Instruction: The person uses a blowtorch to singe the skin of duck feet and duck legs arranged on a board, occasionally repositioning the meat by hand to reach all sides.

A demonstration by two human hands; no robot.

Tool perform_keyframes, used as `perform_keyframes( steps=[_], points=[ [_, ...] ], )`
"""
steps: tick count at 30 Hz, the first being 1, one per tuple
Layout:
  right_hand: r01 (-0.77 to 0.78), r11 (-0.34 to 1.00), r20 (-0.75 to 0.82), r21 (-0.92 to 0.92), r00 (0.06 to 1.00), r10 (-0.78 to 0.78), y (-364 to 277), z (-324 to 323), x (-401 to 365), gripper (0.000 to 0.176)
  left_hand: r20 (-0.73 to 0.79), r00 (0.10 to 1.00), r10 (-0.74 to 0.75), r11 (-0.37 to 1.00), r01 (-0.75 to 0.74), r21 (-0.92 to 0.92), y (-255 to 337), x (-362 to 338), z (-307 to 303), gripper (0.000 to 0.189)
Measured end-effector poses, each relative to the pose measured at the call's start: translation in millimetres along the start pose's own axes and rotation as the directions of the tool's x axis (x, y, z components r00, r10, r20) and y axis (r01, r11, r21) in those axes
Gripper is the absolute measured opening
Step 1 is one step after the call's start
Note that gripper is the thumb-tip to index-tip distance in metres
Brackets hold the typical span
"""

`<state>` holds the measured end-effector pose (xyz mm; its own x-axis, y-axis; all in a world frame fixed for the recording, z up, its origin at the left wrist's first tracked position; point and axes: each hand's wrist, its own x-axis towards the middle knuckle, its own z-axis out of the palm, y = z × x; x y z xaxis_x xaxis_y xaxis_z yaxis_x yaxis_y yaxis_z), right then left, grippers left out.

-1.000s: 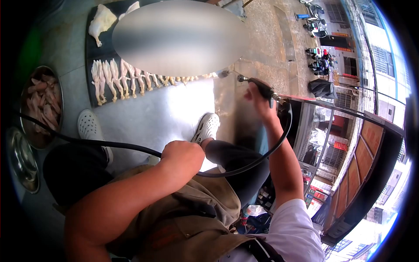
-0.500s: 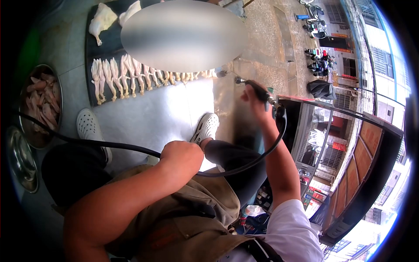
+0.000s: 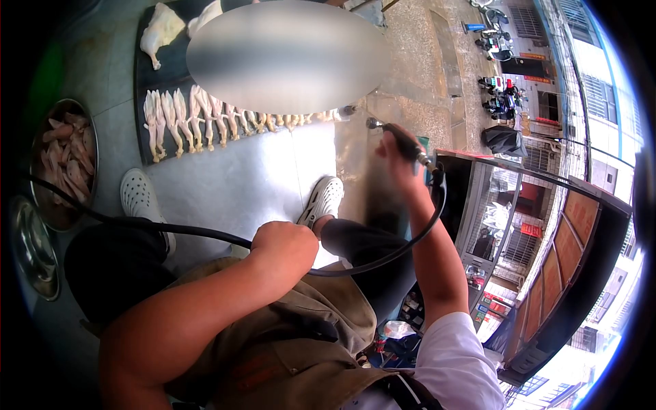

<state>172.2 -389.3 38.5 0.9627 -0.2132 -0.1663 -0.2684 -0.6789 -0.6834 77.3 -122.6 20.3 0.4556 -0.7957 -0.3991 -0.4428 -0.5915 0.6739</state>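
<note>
My left hand (image 3: pixel 285 244) is a fist around a black hose (image 3: pixel 184 229), above my lap. My right hand (image 3: pixel 402 162) grips the black handle of a nozzle tool (image 3: pixel 408 146), to which the hose runs in a loop. The tool's metal tip (image 3: pixel 373 123) points left, near the right end of a row of pale poultry feet (image 3: pixel 198 117). Those feet lie side by side on a dark board (image 3: pixel 145 76). A larger poultry piece (image 3: pixel 161 33) lies at the board's upper left. A grey blurred oval hides the board's middle.
On the left, a metal bowl (image 3: pixel 96 147) holds raw meat pieces, with an empty-looking metal basin (image 3: pixel 37 249) below it. My white clogs (image 3: pixel 139 195) stand on grey tiles. A dark-framed glass case (image 3: pixel 482 212) stands right, with parked motorbikes (image 3: pixel 504 102) beyond.
The nozzle tool and my right hand have shifted very slightly to the left. My left hand and the poultry feet look unchanged.
</note>
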Motion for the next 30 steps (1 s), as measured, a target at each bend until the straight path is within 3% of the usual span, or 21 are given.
perform_keyframes(
  steps=[16, 30],
  points=[
    [0.071, 0.991, 0.011, -0.114, 0.997, -0.07, -7.9, 4.4, 19.0, 0.038, 0.01, 1.0, -0.019, 0.999, 0.019, -0.043, -0.6, -3.1, -3.4, 0.014],
    [0.041, 0.993, 0.029, -0.114, 0.999, -0.038, -3.8, 2.3, 27.4, 0.037, 0.007, 1.0, -0.028, 0.999, 0.028, -0.037, -0.5, -1.6, -2.0, 0.014]
  ],
)
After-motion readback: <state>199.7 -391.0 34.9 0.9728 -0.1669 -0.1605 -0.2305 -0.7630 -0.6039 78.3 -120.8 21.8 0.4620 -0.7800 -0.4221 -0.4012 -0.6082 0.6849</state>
